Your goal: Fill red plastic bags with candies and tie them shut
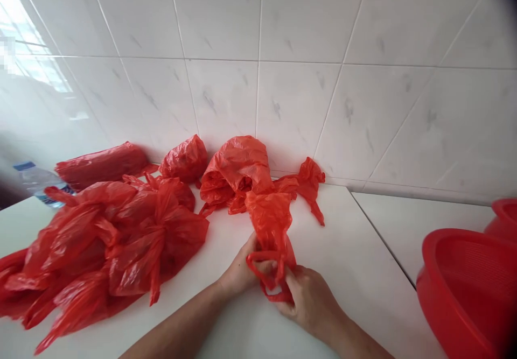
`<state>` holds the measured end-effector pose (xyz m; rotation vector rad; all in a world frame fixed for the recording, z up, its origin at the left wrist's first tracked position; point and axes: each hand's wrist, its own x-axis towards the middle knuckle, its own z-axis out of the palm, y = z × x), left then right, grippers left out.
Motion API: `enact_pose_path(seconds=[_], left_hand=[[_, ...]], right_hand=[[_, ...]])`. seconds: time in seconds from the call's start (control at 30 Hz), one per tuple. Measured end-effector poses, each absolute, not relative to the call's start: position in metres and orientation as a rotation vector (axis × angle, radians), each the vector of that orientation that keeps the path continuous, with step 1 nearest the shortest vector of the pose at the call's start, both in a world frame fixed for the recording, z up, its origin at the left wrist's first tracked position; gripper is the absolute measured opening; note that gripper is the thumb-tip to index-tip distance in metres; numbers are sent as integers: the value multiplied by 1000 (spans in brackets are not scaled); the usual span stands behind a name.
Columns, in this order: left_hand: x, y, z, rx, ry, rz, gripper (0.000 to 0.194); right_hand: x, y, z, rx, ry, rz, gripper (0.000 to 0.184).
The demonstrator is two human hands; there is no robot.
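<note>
**Two hands hold a red plastic bag by its near end, its length pointing away toward a tiled wall**

Nearest, two bare forearms reach in from the bottom edge and meet just right of centre over a pale surface. The right hand is on the near right side of the red plastic bag, thumb and fingers pinching the plastic beside its looped handles. The left hand is curled against the bag's left side, fingers closed on it and partly seen through the loops; the exact hold of the hidden fingertips cannot be told.

The bag lies straight ahead, between both hands and touching both, so neither is clearly nearer. Its long axis runs from the handles, close to the person, to the puffed end beyond the fingers, leaning slightly left. The right hand sits a little closer to the person than the left.

To the left, apart from the hands, is a heap of knotted red bags. To the right stands a red basket, a second basket behind it.

Farther back, just beyond the held bag, is a crumpled bag, with a small limp bag to its right. Leftward come a bunched red bundle, a long red roll and a clear bottle. Behind everything rises the white tiled wall.
</note>
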<state>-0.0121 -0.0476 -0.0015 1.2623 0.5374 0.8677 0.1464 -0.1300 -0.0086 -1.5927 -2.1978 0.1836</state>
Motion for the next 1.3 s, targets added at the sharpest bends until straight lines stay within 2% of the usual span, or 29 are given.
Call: enact_pose_path(seconds=[0.07, 0.1, 0.23, 0.37, 0.43, 0.6, 0.67, 0.73, 0.77, 0.93, 1.07, 1.2, 1.3], left_hand=[[-11, -43, -3, 1183, 588, 917, 26], [-11, -40, -4, 1158, 600, 941, 24], [-14, -31, -8, 1056, 575, 980, 26], [-16, -31, -7, 1032, 525, 939, 27], [-16, -32, -6, 1029, 515, 922, 26], [-15, -33, -5, 1015, 533, 894, 27], [-15, -34, -6, 999, 541, 878, 28], [-16, -35, -7, 971, 554, 882, 28], [-17, -34, -8, 951, 565, 893, 28], [-24, -26, -5, 863, 632, 977, 31], [-34, -15, 0, 849, 673, 1038, 32], [-39, -9, 3, 883, 700, 1052, 33], [-36, -12, 3, 925, 730, 1058, 37]], right_hand=[[152, -127, -3, -1710, -2196, 214, 41], [158, -124, -1, -1763, -2203, 224, 47], [187, -110, 1, -1953, -2141, 281, 63], [204, -102, -5, -2086, -1916, 351, 65], [201, -103, -8, -2029, -1884, 248, 65], [174, -114, -8, -1542, -1908, -215, 70], [167, -115, -8, -1469, -1966, -307, 58], [168, -113, -9, -1483, -1985, -285, 30], [172, -111, -10, -1510, -1963, -223, 23], [208, -98, -13, -1710, -1429, 274, 23], [236, -88, -13, -1622, -866, 548, 29], [247, -84, -8, -1496, -619, 569, 21], [239, -92, 4, -1502, -704, 353, 22]])
